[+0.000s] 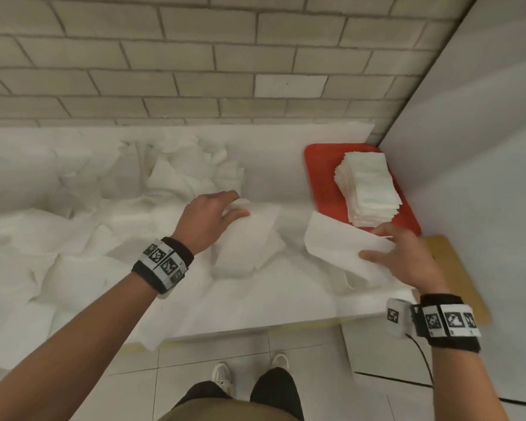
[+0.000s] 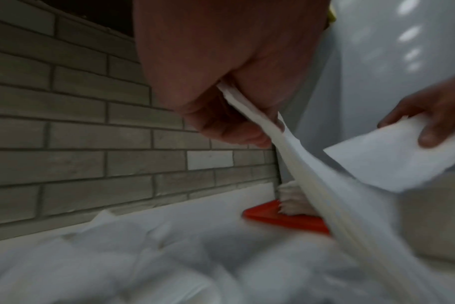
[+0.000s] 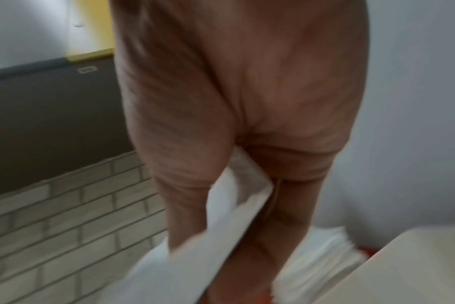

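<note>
Far left, a heap of crumpled white paper napkins point(image 1: 73, 208) sprawls over the white-covered table point(image 1: 255, 308). Moving in, the left hand point(image 1: 208, 218) is at the pile's edge, thumb and fingers curled round a loose white paper napkin point(image 1: 246, 238). The left wrist view shows the sheet pinched at one border and trailing limp below the grip.

This stuff looks feather-light, soft and floppy, with no stiffness at all, and I'd say it creases or tears if tugged. Take it at an edge or corner with a gentle pinch and let the other hand catch the free side.

Across to the right hand point(image 1: 407, 256): it grasps a folded white paper napkin point(image 1: 343, 247) by its near end, thumb on top and fingers beneath. The napkin is held off the table, just beside the red plastic tray point(image 1: 319, 171). Folded, it probably keeps flat a little better.

On the tray, tucked into the corner, sits a tall stack of folded white napkins point(image 1: 368, 189), its edges slightly ragged. It would likely skew if pressed off-centre. Farthest right, a tan wooden board point(image 1: 456, 268) pokes out, partly behind the wrist.

Hard to read:
- It's white on white, so single sheets in the heap melt together.
- I cannot tell whether the left hand has one sheet or several.
- The right wrist view is smeared and mostly filled by palm.
- The tray's near corner hides under the folded napkin.
</note>
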A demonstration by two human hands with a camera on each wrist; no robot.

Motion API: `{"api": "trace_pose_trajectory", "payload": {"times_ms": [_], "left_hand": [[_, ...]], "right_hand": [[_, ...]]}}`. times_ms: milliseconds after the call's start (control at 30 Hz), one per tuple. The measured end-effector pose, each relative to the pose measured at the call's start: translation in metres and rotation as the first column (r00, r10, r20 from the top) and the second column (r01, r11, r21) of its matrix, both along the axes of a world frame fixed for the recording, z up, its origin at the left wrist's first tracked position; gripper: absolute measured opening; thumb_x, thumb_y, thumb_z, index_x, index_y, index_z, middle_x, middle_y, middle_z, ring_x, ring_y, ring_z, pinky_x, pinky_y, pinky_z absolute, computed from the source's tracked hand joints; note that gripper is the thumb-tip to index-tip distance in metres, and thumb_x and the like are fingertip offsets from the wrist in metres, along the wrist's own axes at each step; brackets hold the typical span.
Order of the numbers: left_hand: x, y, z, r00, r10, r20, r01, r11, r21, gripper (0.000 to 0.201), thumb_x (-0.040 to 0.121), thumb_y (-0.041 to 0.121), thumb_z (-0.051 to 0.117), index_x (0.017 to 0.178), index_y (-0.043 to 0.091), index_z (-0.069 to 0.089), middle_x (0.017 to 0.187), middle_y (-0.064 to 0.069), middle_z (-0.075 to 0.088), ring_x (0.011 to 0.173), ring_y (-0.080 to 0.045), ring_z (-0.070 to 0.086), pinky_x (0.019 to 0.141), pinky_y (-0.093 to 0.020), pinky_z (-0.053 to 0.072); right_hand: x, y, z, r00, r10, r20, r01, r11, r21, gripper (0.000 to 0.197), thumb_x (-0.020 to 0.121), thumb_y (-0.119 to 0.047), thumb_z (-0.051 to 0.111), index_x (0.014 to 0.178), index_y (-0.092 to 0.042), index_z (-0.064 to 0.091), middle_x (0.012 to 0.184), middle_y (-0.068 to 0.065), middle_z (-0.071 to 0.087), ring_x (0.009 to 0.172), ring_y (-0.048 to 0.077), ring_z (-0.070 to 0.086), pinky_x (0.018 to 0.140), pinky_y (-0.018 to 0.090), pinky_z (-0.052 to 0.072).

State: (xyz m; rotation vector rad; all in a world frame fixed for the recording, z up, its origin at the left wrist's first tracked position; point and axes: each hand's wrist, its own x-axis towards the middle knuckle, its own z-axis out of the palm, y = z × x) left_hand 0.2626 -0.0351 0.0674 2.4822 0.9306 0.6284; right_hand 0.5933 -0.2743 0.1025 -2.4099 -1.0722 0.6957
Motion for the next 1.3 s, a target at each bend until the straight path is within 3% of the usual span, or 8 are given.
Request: {"api": "trace_pose_trajectory", "payload": {"times_ms": [167,367,467,533,700,900,1100,1300], "left_hand": [[0.058,-0.02,0.019,0.995,-0.078,0.068,0.085,0.991,-0.1,0.045,0.096,0.055,0.071,0.08,0.017,0.052,0.061,0.002,0.046,0.058,-0.02,0.042,0.059,-0.038,0.042],[0.112,-0.049,0.038,0.987,-0.071,0.141,0.1,0.972,-0.214,0.05,0.099,0.044,0.073,0.07,0.014,0.047,0.058,-0.002,0.043,0.058,-0.017,0.036,0.057,-0.023,0.031],[0.125,-0.059,0.045,0.986,-0.004,0.166,0.048,0.963,-0.264,0.047,0.1,0.046,0.071,0.072,0.01,0.058,0.064,-0.01,0.057,0.059,-0.02,0.048,0.06,-0.033,0.041],[0.134,-0.066,0.051,0.98,0.023,0.196,0.032,0.962,-0.271,0.047,0.1,0.045,0.072,0.073,0.008,0.061,0.066,-0.012,0.059,0.062,-0.024,0.052,0.062,-0.034,0.043],[0.161,-0.084,0.057,0.98,0.011,0.201,0.035,0.974,-0.225,0.043,0.101,0.04,0.072,0.07,0.011,0.062,0.06,-0.002,0.058,0.06,-0.018,0.051,0.057,-0.02,0.035],[0.148,-0.08,0.049,0.98,0.11,0.167,-0.093,0.99,-0.106,0.044,0.102,0.038,0.069,0.072,0.009,0.057,0.059,-0.008,0.052,0.061,-0.029,0.049,0.06,-0.036,0.038],[0.147,-0.09,0.049,0.98,0.119,0.159,-0.11,0.992,-0.061,0.041,0.104,0.04,0.066,0.076,0.01,0.061,0.061,-0.007,0.058,0.062,-0.032,0.056,0.061,-0.036,0.04],[0.164,-0.099,0.065,0.986,0.053,0.157,-0.045,0.998,-0.052,0.048,0.108,0.048,0.057,0.079,0.01,0.06,0.063,-0.006,0.06,0.062,-0.027,0.058,0.063,-0.039,0.045]], "right_hand": [[0.071,-0.016,-0.008,0.962,0.185,0.201,-0.108,0.933,-0.342,0.051,0.091,-0.041,0.086,0.139,-0.029,0.07,0.141,0.006,0.069,0.129,0.029,0.064,0.102,0.027,0.045],[0.088,-0.012,-0.024,0.944,0.304,0.132,-0.231,0.89,-0.394,0.044,0.101,-0.033,0.075,0.142,-0.027,0.062,0.141,0.009,0.056,0.133,0.029,0.059,0.108,0.036,0.044],[0.083,-0.016,-0.015,0.951,0.21,0.226,-0.23,0.971,0.064,0.031,0.102,-0.039,0.072,0.131,-0.026,0.072,0.126,-0.01,0.074,0.114,0.002,0.07,0.096,0.019,0.053],[0.056,-0.011,0.006,0.99,0.143,-0.009,-0.123,0.883,0.453,0.036,0.101,-0.044,0.073,0.134,-0.03,0.069,0.125,-0.021,0.073,0.109,-0.01,0.069,0.089,0.008,0.053],[0.02,0.018,0.034,0.979,0.196,0.056,-0.185,0.735,0.652,0.017,0.093,-0.031,0.085,0.104,-0.025,0.074,0.096,-0.017,0.075,0.092,0.007,0.071,0.076,0.022,0.058],[0.065,-0.025,-0.003,0.996,-0.062,0.062,0.019,0.842,0.538,0.017,0.101,-0.016,0.074,0.11,-0.022,0.061,0.092,-0.017,0.07,0.079,-0.011,0.065,0.067,0.001,0.046],[0.082,-0.065,-0.092,0.941,-0.082,0.328,-0.003,0.967,0.253,0.022,0.101,0.003,0.064,0.106,-0.017,0.072,0.088,0.005,0.07,0.068,0.013,0.059,0.055,0.012,0.036],[0.072,-0.074,-0.1,0.892,0.001,0.452,-0.023,0.999,0.042,0.016,0.106,-0.015,0.06,0.114,-0.016,0.074,0.111,0.005,0.072,0.087,0.021,0.072,0.067,0.027,0.056]]}}
